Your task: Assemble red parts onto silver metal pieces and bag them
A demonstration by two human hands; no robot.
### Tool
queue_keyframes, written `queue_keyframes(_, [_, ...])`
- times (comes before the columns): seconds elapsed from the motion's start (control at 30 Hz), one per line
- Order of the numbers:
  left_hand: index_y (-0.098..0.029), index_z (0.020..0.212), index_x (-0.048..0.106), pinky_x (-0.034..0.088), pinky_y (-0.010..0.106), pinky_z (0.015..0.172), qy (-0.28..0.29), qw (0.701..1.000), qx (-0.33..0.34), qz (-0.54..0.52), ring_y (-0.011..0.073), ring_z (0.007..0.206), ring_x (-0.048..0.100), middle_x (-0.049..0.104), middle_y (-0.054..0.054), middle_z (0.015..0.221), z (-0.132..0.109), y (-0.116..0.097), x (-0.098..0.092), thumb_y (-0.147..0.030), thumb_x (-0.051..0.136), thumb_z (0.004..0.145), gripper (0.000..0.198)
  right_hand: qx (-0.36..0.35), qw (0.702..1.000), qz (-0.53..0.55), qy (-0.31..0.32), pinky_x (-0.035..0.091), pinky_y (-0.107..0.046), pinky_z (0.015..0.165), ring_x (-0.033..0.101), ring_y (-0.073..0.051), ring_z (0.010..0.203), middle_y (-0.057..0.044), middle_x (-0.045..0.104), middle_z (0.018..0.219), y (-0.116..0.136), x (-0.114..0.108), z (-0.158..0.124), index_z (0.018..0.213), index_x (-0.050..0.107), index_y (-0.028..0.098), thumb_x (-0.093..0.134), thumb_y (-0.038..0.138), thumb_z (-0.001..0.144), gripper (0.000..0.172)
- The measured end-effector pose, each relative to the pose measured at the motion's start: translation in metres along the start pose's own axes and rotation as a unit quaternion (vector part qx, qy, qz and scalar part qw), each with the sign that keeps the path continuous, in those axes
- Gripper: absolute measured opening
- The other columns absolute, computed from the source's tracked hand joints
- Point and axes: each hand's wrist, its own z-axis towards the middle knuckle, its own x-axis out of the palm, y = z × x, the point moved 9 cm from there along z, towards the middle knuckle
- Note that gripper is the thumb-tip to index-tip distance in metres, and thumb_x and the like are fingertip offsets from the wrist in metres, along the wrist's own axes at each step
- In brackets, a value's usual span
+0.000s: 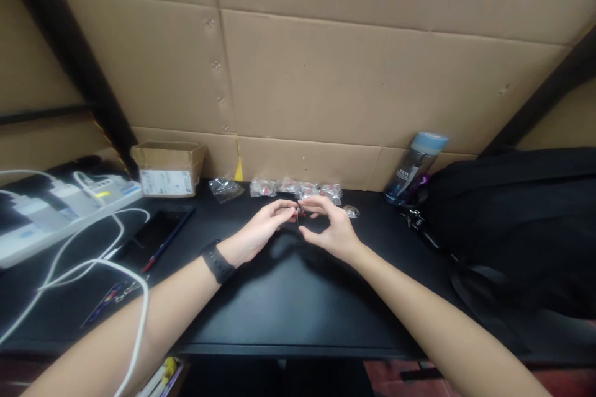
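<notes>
A small round metal disc (299, 214) with red bits at its sides is held upright between both hands above the black table. My left hand (266, 227), with a black band on its wrist, pinches its left side. The thumb and fingers of my right hand (331, 227) curve round the disc's right edge. Behind the hands lie several small clear plastic packets (263, 187) with red parts inside. Another round metal piece (352, 212) rests on the table just right of my right hand.
A cardboard box (167, 167), a power strip (69, 214) with white cables and a dark tablet-like object (156, 236) are at left. A blue-capped bottle (412, 167) and a black bag (516, 223) stand at right. Cardboard (326, 87) walls the back.
</notes>
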Motion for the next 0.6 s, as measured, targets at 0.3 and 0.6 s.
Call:
queue_keyframes(0.3, [-0.019,0.13,0.066,0.049,0.035,0.098,0.039,0.998,-0.022,-0.047,0.0241,0.117,0.064,0.069,0.013,0.124,-0.003,0.002,0.008,-0.039,0.082,0.083,0.054,-0.049,0.996,-0.066,-0.016,0.055,-0.041,0.104,0.07,-0.024,0.114,-0.006,0.073,0.12,0.011,-0.004,0.002,0.125,0.059,0.026,0.073,0.015,0.077,0.052])
queue_keyframes(0.6, [-0.023,0.125,0.067,0.051,0.044,0.108,0.013,0.995,0.084,-0.057,0.0232,0.119,0.063,0.062,0.011,0.136,-0.005,-0.018,0.004,-0.015,0.087,0.071,0.058,-0.015,0.994,-0.096,-0.051,0.055,-0.035,0.08,0.064,-0.023,0.106,-0.007,0.067,0.108,0.014,-0.021,0.008,0.102,0.068,0.023,0.065,0.013,0.081,0.024])
